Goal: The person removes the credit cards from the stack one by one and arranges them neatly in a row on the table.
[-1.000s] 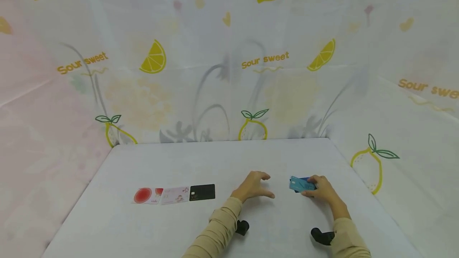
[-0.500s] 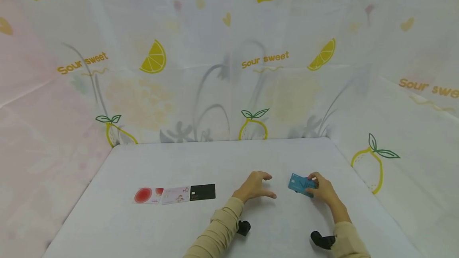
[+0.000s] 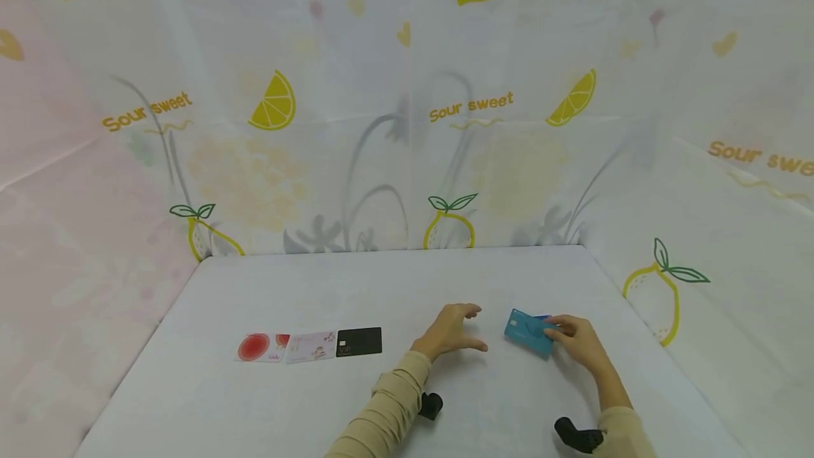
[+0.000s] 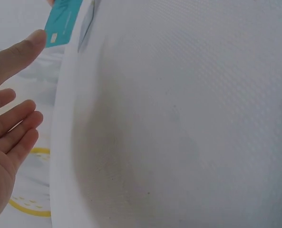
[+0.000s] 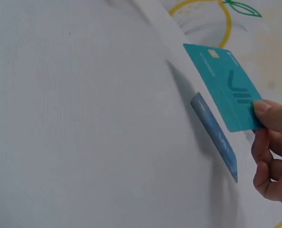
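Observation:
My right hand (image 3: 580, 342) pinches a teal card (image 3: 529, 333) by its right end, between thumb and fingers. In the right wrist view the teal card (image 5: 224, 88) is tilted above a darker blue card (image 5: 214, 135), which lies on the white table. From the head view only a sliver of that blue card shows behind the teal one. My left hand (image 3: 446, 332) holds nothing; its thumb and fingers are spread apart, facing the teal card with a gap between. In the left wrist view the left thumb (image 4: 19, 57) overlaps the area just below the teal card.
Left of my left hand, a black VIP card (image 3: 359, 342), a pale pink card (image 3: 310, 347) and a card with a red circle (image 3: 257, 348) lie in a row. A lemon-print backdrop (image 3: 356, 182) rises behind the white table (image 3: 286, 408).
The teal card has come up off the blue card, turned slightly clockwise and shifted a little left in my right hand. The left hand has stayed nearly still.

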### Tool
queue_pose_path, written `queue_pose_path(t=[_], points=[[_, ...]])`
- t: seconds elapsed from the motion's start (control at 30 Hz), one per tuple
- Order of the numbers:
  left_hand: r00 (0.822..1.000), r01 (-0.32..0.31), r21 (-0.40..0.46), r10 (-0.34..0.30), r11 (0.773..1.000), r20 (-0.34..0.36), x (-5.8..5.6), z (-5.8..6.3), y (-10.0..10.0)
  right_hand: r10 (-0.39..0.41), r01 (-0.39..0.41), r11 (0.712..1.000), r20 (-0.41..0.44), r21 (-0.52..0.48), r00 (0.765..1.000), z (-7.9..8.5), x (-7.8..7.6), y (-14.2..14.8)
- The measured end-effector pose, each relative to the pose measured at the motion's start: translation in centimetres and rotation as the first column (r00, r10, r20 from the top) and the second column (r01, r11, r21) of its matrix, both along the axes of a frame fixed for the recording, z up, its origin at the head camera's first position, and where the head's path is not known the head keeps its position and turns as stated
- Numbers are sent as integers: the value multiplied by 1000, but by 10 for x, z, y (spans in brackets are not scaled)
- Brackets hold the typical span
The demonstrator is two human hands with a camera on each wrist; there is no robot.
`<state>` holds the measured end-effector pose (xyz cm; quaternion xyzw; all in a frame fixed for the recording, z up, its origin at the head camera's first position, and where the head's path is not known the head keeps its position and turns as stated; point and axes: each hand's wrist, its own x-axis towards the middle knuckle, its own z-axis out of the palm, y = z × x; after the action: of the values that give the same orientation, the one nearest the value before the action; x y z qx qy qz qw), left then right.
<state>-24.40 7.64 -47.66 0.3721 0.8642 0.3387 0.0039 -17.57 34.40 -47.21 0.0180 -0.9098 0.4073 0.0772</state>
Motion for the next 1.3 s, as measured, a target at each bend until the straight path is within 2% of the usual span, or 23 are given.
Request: queue_pose_path(t=[0.13, 0.33, 0.67, 0.8, 0.9, 1.1, 1.3], points=[[1000, 11, 9, -11, 1000, -28, 0, 1, 2, 70, -64, 992, 51, -107, 996, 5, 0, -7], [999, 38, 8, -38, 999, -27, 2, 3, 3, 159, -134, 969, 108, -208, 981, 10, -4, -16], [997, 70, 14, -70, 997, -12, 2, 6, 2, 313, -279, 918, 83, -281, 946, 10, -8, -26], [997, 72, 17, -72, 997, 5, 3, 7, 1, 334, -294, 906, 87, -303, 939, 9, -9, -28], [997, 68, 29, -69, 997, 22, 2, 6, -2, 335, -299, 912, 88, -282, 938, 8, -10, -31], [999, 35, 35, -36, 999, 27, 1, 5, -9, 348, -336, 928, 52, -158, 936, 10, -9, -41], [999, -20, 37, 18, 999, 42, 1, 6, -15, 263, -261, 964, 44, -45, 964, 12, -6, -59]])
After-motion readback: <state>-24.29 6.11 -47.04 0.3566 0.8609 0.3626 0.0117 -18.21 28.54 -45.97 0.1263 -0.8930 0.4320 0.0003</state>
